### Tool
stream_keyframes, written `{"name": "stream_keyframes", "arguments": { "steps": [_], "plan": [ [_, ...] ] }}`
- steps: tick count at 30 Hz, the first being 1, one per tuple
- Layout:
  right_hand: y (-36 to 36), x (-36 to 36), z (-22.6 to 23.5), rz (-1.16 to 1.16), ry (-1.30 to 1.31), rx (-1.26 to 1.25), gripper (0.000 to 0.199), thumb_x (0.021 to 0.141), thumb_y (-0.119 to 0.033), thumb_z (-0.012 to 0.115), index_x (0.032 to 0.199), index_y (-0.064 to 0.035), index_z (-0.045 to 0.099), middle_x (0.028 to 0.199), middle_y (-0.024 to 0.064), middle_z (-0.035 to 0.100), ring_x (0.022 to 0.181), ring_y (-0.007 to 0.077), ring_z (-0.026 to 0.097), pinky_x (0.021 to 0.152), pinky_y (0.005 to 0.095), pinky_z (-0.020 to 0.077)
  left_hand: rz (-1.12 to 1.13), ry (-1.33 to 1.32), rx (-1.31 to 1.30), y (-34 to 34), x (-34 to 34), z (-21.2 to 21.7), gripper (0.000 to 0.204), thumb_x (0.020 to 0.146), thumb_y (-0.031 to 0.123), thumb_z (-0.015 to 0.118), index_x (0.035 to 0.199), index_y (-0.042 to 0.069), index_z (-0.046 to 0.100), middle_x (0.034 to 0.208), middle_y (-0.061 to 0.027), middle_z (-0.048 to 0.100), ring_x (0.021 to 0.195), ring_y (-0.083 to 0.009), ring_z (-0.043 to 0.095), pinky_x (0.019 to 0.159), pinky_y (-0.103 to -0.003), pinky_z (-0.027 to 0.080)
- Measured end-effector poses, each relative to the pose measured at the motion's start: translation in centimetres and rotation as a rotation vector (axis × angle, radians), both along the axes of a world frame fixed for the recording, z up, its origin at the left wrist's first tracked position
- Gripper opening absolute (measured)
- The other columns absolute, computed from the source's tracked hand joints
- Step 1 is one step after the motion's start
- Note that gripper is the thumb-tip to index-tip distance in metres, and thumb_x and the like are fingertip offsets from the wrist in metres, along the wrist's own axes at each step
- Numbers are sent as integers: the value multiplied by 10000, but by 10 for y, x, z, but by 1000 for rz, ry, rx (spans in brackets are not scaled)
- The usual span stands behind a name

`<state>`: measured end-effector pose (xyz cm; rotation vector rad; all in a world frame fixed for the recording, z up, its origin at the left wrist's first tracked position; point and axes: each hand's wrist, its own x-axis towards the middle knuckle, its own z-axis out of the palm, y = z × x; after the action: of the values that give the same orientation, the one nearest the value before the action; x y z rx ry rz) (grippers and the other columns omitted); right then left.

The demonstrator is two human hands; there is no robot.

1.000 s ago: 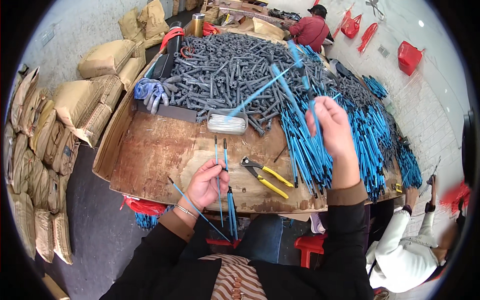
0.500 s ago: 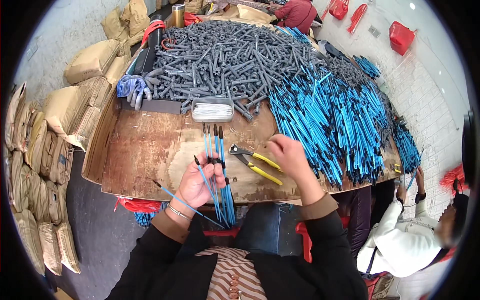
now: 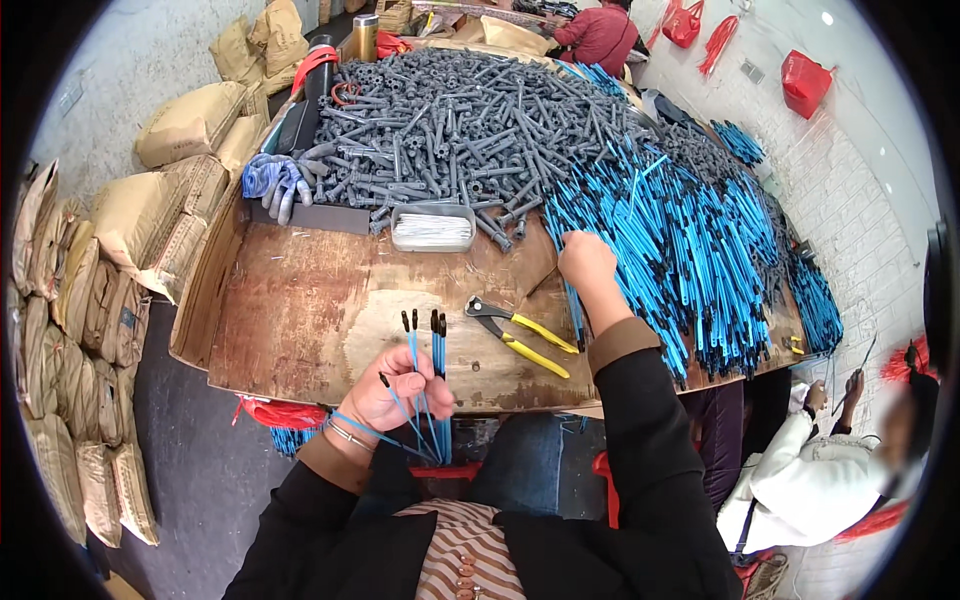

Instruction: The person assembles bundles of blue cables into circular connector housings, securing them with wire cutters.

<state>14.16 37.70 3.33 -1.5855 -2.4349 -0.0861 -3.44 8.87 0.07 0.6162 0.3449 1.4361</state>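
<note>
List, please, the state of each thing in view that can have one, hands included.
Left hand: closed on several blue sticks
Right hand: at the edge of the blue pile, grip unclear
Pliers: lying flat, handles apart
Grey container: uncovered, holding white sticks
Grey plastic pieces: heaped loose
Blue-grey gloves: unworn
Gold flask: upright
Paper sacks: stacked

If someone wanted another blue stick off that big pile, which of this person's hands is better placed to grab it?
Probably the right hand: it is at the left edge of the blue pile. The left hand is farther off and already holds several blue sticks.
</note>
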Motion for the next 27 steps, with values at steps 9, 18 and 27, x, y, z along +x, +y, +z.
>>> {"name": "stream_keyframes", "arguments": {
  "steps": [9,18,27],
  "plan": [
    [-2,-18,17,-163,-121,-149,225,806,-152,497,952,-37,624,953,160,644,920,332,622,787,418,506,-96,-145,0,16,-11,-15,192,882,151,548,1036,35,551,915,-187,652,854,-323,649,762,-455,525],
    [2,-23,4,-135,7,-169,283,714,-140,545,958,-7,598,968,225,627,913,360,605,783,398,492,-32,-178,-35,14,-7,-8,220,903,177,518,1062,26,534,946,-193,648,888,-335,642,794,-474,515],
    [-56,-13,110,286,678,40,282,811,-92,597,1086,-27,591,846,123,637,687,211,611,627,328,488,-38,-157,-27,14,-9,-13,215,909,168,505,1081,40,527,951,-185,648,905,-328,637,805,-466,513]
  ]
}}
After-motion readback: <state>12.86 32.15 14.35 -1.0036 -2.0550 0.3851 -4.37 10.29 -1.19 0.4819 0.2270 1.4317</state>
